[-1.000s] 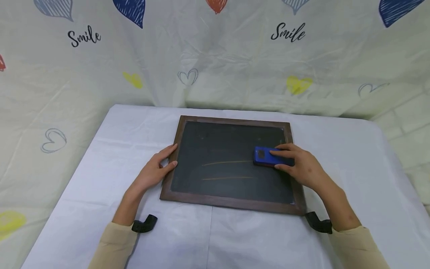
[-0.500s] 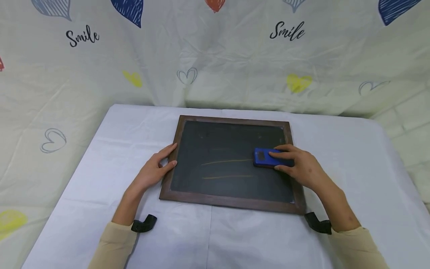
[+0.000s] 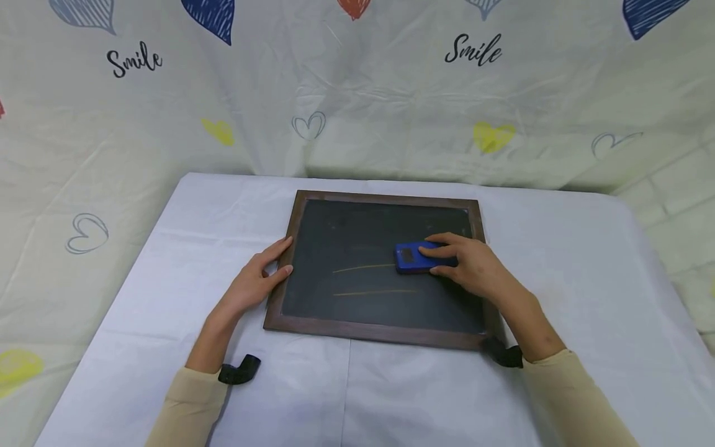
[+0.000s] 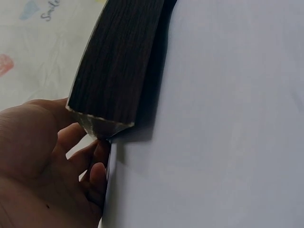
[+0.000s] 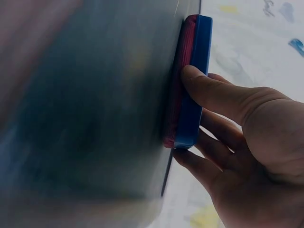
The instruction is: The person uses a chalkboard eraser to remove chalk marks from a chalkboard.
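Observation:
A small chalkboard [image 3: 357, 310] with a brown wooden frame lies on the white-covered table, two yellowish chalk lines [image 3: 374, 292] across its middle. At the frame's left side, my left hand [image 3: 254, 282] holds the edge between thumb and fingers; the left wrist view shows the wood frame [image 4: 114, 61] close up beside the hand. My right hand [image 3: 466, 264] grips a blue chalkboard eraser [image 3: 412, 256] on the board's right half, covering the upper line's right end. The eraser's reddish felt [image 5: 183, 85] faces the board in the right wrist view, with thumb and fingers on opposite sides.
White cloth [image 3: 167, 298] covers the table around the board. Behind it hangs a pale backdrop [image 3: 380, 93] printed with hearts and "Smile". A black wrist mount [image 3: 240, 370] sits at the left sleeve, another mount [image 3: 503, 352] at the right, overlapping the board's lower right corner.
My right hand has slid the eraser leftward along the upper chalk line over the last half second. The left hand stays on the frame. The head view has shifted slightly.

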Available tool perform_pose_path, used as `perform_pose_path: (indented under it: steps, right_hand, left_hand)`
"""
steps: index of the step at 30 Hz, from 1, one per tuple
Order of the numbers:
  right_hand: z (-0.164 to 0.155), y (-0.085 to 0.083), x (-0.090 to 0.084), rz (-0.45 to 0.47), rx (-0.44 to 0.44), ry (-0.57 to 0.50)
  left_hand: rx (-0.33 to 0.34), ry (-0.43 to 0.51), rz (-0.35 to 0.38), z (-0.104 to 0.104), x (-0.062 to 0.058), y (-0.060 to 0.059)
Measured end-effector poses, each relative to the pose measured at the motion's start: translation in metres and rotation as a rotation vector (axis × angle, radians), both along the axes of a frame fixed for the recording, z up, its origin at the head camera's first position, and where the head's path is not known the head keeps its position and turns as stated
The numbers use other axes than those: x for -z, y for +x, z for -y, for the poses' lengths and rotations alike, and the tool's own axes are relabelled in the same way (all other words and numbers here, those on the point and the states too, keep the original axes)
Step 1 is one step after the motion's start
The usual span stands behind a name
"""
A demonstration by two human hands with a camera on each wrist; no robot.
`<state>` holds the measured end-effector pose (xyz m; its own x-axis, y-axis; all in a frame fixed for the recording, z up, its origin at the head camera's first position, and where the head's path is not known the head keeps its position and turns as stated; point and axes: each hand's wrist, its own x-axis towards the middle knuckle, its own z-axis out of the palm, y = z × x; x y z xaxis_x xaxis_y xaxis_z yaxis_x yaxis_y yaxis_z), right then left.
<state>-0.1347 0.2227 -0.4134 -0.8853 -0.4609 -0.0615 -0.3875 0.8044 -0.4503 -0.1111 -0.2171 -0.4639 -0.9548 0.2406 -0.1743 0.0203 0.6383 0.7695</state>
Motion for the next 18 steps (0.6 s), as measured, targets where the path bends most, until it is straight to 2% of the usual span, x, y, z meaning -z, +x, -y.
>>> perform_pose_path:
  steps: [7,18]
  right_hand:
    - [0.03,-0.012,0.0,-0.007,-0.072,-0.016]
    - [0.064,-0.024,-0.002,0.079,-0.133,0.026]
  left_hand:
    - [0.004,0.016,-0.008,0.001,0.002,-0.002]
    - [0.002,0.023,-0.003,0.001,0.0,-0.001]
